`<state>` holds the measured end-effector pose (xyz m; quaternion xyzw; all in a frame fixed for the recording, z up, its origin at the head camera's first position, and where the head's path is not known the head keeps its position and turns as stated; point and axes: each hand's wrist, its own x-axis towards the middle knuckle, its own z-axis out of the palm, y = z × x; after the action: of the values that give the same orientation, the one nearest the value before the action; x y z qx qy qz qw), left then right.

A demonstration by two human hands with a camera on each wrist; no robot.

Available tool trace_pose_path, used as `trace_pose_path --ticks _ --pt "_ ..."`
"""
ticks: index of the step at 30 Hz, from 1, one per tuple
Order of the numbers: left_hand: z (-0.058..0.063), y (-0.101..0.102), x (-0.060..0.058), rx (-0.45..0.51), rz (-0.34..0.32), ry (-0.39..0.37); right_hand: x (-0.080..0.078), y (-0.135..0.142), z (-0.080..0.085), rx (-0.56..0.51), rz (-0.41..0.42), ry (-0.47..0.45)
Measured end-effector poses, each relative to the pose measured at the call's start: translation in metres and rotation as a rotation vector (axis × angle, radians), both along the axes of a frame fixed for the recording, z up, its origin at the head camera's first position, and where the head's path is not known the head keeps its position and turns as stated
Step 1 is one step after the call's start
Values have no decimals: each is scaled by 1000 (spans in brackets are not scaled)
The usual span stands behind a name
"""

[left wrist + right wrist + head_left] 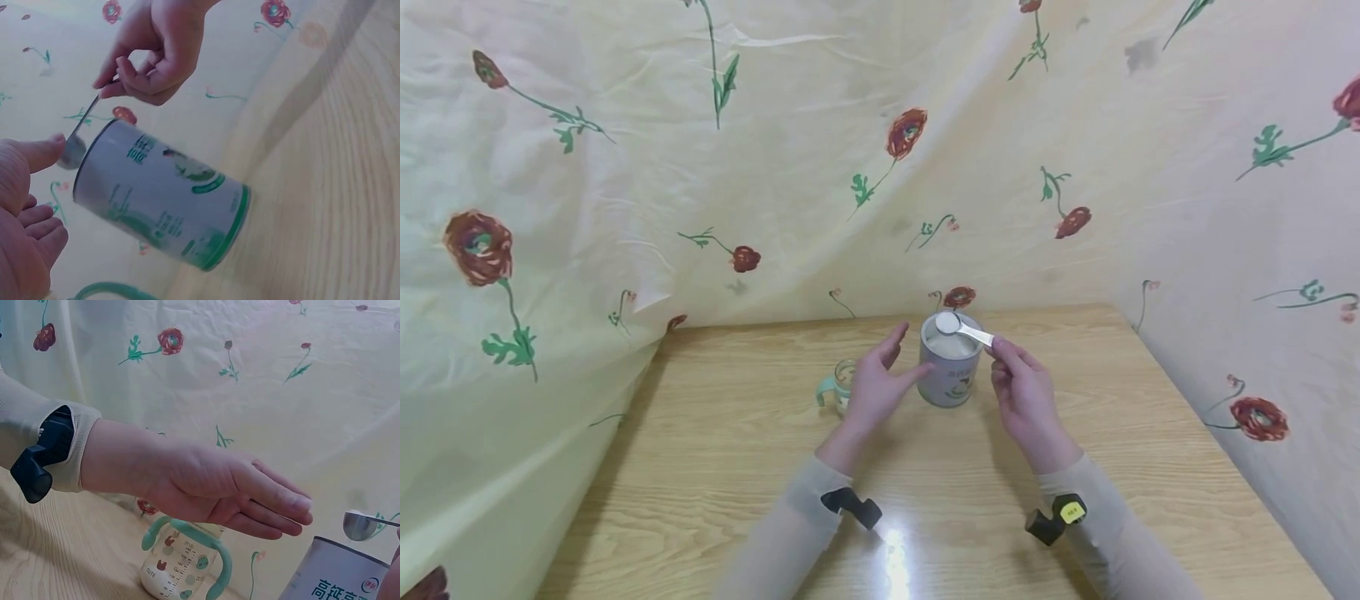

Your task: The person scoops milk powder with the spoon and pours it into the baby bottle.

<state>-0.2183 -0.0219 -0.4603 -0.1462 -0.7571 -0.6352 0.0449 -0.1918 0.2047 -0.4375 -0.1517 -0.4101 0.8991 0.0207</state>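
Observation:
My right hand (1024, 390) pinches the end of a metal measuring spoon (949, 323) between thumb and fingertips. White powder fills the spoon's bowl, which is above the mouth of a tin (951, 382). Pale powder shows inside this open tin, whose side carries green print and dark lettering in the left wrist view. Left of the tin, my left hand (880, 385) has its fingers extended and holds nothing; its thumb overlaps the tin's side in the head view. Behind that hand stands a clear baby bottle (181, 565) with mint-green handles, partly hidden by it in the head view.
The tin and bottle stand toward the back of a wooden table (730, 467). A cream curtain (805, 167) printed with red flowers hangs behind the table and along both sides. A bright light reflection lies on the tabletop near the front.

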Motion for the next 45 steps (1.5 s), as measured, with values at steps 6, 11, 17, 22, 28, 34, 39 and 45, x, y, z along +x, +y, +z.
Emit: trace_pose_path --ticks 6,11,17,22,28,34,39,45 --pt "4 -18 -1 38 55 -1 0 -4 3 15 0 3" --pt "7 -40 -1 98 57 42 1 -8 4 -4 7 19" --pt "7 -70 2 161 71 70 4 -14 6 -10 15 40" --pt "-1 -91 4 163 109 52 6 -18 6 -9 26 37" --pt "-11 -111 3 116 94 21 8 -25 4 -14 57 49" --pt "-20 -130 -2 3 46 -31 8 -34 1 -27 65 67" --pt "-24 -145 -4 -63 25 -33 8 -44 0 -31 74 69" --pt "-25 -154 -4 -137 -12 -42 8 -54 1 -36 82 82"
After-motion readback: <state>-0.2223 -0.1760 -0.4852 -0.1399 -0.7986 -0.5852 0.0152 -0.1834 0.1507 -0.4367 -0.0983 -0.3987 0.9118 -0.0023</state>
